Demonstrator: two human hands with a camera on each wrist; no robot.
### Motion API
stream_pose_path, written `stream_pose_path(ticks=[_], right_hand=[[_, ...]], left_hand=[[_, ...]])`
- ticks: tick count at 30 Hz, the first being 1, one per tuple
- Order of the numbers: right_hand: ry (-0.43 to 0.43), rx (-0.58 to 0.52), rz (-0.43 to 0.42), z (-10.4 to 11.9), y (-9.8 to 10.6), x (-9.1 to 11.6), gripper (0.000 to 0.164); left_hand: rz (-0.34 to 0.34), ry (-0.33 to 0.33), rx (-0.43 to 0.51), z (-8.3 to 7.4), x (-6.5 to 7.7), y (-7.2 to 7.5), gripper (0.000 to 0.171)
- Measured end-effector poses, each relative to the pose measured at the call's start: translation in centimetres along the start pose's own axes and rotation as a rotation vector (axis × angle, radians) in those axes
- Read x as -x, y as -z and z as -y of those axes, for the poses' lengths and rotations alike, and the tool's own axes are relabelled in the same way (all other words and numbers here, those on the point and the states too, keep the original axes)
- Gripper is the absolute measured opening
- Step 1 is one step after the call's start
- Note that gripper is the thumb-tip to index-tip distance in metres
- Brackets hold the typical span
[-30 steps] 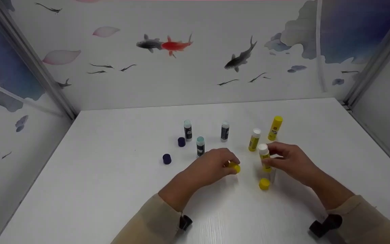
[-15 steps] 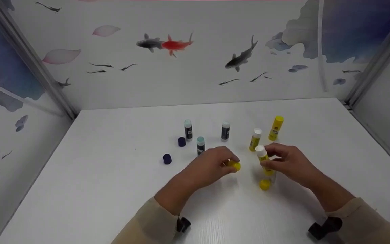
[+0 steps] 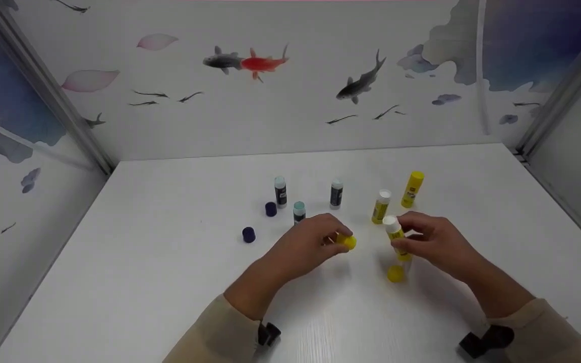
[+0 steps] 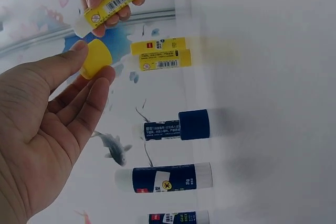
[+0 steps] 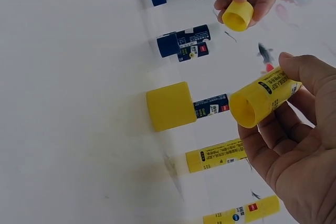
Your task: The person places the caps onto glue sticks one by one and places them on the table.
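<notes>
My left hand [image 3: 303, 249] pinches a yellow glue stick cap [image 4: 97, 59] between thumb and fingers, its hollow end visible in the right wrist view. To its right, my right hand [image 3: 439, 244] grips an uncapped yellow glue stick [image 5: 268, 95], tilted with its white top [image 3: 391, 223] leaning left. Cap and stick are apart, both held over the white table. A second yellow cap [image 3: 395, 274] stands on the table just below the right hand's glue stick. Behind that hand are an uncapped yellow glue stick [image 3: 380, 209] and a capped yellow one [image 3: 412, 190], both upright.
Three uncapped navy glue sticks stand farther left: one at the back [image 3: 281, 192], one to its right [image 3: 336, 194], and one [image 3: 299, 213] partly hidden behind the left hand. Two navy caps, one nearer [image 3: 248, 235] and one farther [image 3: 270, 209], lie beside them. A printed wall [image 3: 300, 121] borders the table's back.
My right hand has tipped the glue stick from nearly upright to leaning left. My left hand has shifted slightly left and away from me, still pinching the cap.
</notes>
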State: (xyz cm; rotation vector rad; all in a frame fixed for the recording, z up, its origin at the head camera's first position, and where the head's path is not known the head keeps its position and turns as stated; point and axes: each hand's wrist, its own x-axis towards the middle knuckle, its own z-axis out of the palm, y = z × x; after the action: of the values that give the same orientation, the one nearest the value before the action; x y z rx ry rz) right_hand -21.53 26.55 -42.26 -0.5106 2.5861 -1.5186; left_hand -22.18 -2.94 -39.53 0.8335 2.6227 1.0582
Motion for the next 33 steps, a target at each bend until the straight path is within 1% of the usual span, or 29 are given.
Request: stream_pose_path(ticks=[2,4,10,15,25,30,33], right_hand=[[0.02,-0.003,-0.005,0.1,0.1,0.2,0.031],[0.023,0.004,-0.009,0.3,0.2,0.2,0.032],[-0.042,-0.001,-0.027,1.0,0.3,0.2,0.038],[-0.05,0.001,-0.028,1.3,0.3,0.3,0.035],[0.003,0.003,-0.007,1.8,0.0,0.7,0.031],[0.042,0.023,0.008,2.1,-0.3,0.9,0.031],[0.07,0.057,0.01,2.2,-0.5,1.0,0.031]], left_hand=[[-0.015,0.001,0.031,0.1,0.0,0.0,0.024],[-0.029,0.003,0.05,0.2,0.1,0.1,0.024],[-0.064,-0.015,0.082,0.3,0.2,0.2,0.023],[-0.083,-0.04,0.121,0.2,0.2,0.2,0.023],[-0.133,-0.114,0.148,-0.1,0.3,0.3,0.024],[-0.149,-0.133,0.168,-0.3,0.5,0.2,0.025],[-0.153,-0.14,0.17,-0.4,0.6,0.3,0.024]])
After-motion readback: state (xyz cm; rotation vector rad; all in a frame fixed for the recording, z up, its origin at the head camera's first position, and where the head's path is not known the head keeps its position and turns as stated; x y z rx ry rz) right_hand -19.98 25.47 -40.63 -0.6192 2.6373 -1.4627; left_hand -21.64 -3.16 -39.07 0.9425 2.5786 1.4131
